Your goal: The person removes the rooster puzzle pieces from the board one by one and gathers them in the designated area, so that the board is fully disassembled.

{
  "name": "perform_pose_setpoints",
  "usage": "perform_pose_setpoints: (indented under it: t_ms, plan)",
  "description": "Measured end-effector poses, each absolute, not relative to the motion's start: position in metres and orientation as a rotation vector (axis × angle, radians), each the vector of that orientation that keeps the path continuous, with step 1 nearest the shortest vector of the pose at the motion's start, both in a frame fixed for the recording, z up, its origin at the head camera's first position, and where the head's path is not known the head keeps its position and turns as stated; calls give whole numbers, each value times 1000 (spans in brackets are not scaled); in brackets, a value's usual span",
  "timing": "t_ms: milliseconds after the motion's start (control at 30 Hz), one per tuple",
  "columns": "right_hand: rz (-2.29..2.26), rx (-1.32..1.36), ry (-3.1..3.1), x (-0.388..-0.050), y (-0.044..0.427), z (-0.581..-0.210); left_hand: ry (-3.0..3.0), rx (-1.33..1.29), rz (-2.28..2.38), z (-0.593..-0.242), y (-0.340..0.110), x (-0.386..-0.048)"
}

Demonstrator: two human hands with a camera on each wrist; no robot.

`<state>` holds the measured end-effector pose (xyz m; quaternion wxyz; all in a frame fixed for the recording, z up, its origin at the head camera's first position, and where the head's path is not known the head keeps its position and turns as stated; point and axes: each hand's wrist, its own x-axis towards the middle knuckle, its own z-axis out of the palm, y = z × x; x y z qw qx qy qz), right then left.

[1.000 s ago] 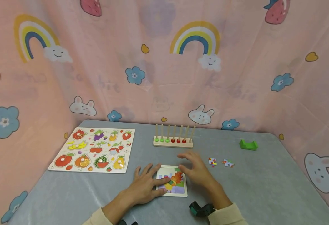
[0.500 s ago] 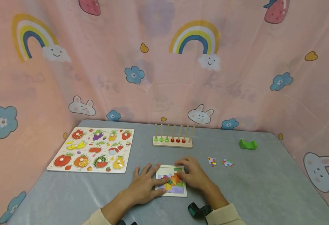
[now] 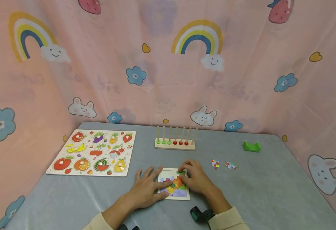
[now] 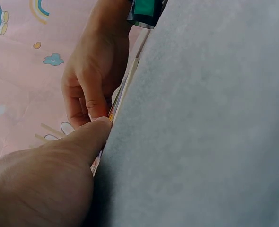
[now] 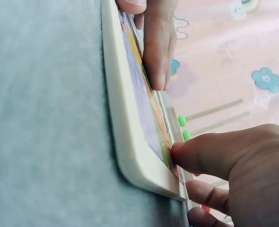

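In the head view, a small framed jigsaw puzzle (image 3: 173, 197) with a fruit picture lies flat on the grey table. My left hand (image 3: 145, 191) rests at its left side, fingers spread, with the index finger pressing on the picture. My right hand (image 3: 198, 179) is at the upper right corner, fingers curled. In the right wrist view, its thumb (image 5: 184, 152) touches the picture near the edge, while other fingers sit beyond the light frame (image 5: 130, 156). The hands hide part of the picture. Two loose puzzle pieces (image 3: 215, 164) lie to the right.
A fruit peg board (image 3: 90, 153) lies at the left. Behind the puzzle stands a wooden peg rack (image 3: 175, 145) with green and red beads. A green notched block (image 3: 251, 147) sits at the back right. A pink printed curtain (image 3: 162, 64) hangs behind the table.
My right hand has come down from above the puzzle's right side onto its upper right corner, its fingers curling in. My left hand has stayed on the puzzle.
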<state>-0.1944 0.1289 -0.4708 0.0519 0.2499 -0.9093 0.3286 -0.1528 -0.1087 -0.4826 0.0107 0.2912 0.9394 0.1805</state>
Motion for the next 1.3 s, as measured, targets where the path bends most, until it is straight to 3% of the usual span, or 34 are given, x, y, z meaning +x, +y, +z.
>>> perform_pose_setpoints:
  t_ms: [1300]
  plan:
    - [755,714,-2918,-194,125,-464,2926,917,578,-482,-108,-152]
